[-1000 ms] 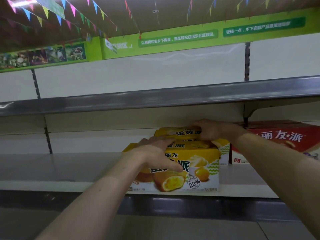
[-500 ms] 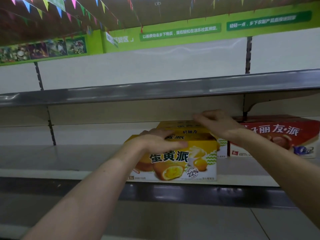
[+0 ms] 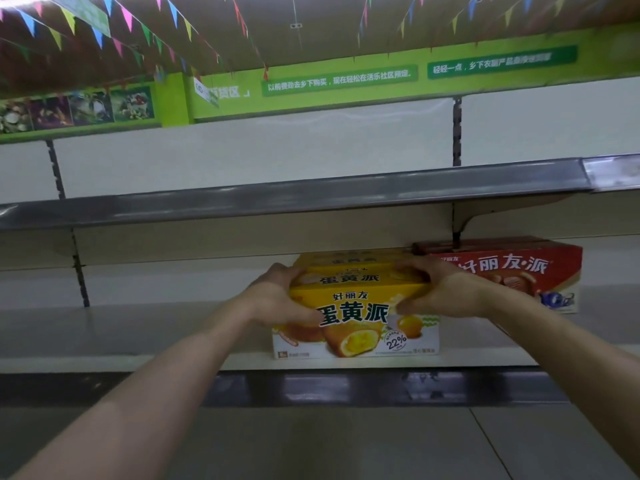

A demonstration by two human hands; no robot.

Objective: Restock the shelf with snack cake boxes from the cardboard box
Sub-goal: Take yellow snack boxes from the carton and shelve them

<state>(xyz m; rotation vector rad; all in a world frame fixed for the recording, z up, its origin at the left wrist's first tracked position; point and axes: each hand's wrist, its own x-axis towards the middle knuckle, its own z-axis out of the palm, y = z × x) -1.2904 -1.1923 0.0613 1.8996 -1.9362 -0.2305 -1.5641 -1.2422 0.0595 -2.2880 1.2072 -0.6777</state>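
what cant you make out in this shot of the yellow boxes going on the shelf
Head view only:
- Yellow boxes behind the front yellow box: count hidden by it.
- Left hand and right hand fingertips: behind the box.
- Red box: part covered by the right hand.
- Cardboard box: out of frame.
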